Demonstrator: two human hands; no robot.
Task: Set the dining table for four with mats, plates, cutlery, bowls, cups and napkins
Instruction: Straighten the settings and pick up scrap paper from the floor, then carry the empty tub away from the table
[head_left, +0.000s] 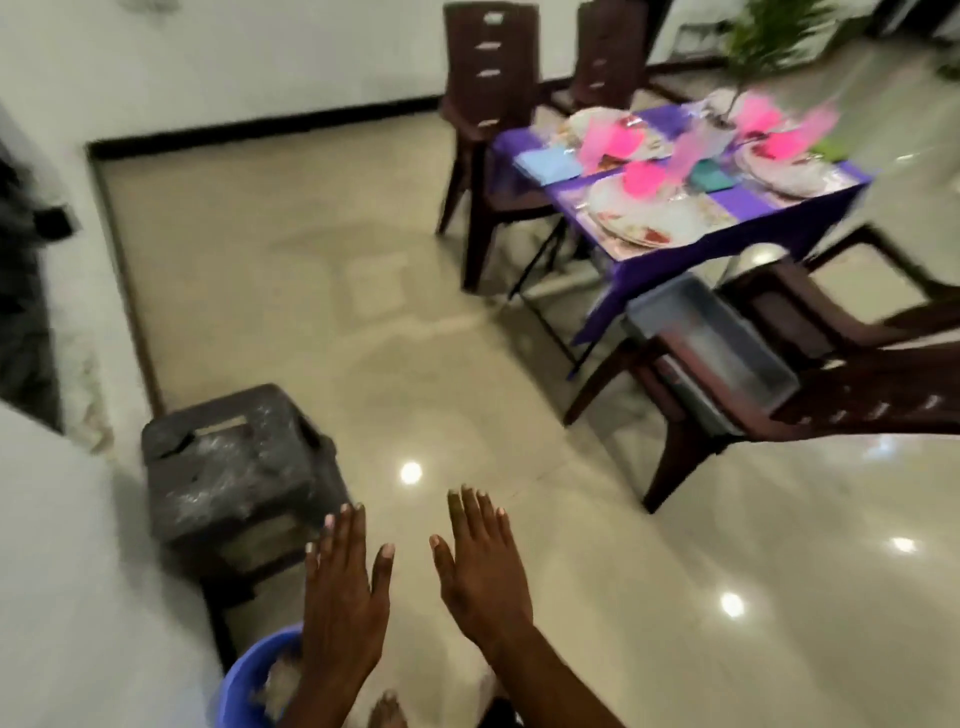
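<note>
Both hands, left hand (343, 603) and right hand (483, 577), flat, empty; blurred set table (810, 208) well apart.

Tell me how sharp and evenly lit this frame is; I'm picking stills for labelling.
Head view: motion blur smears the purple-clothed dining table and dark brown plastic chairs; the open left hand and right hand are sharper; lamp glare dots the glossy tiled floor; wide-angle bending at edges.

Open tiled floor (363, 338) ahead; dark stool (239, 467) at left, chairs (779, 374) around the laid table (727, 228).
</note>
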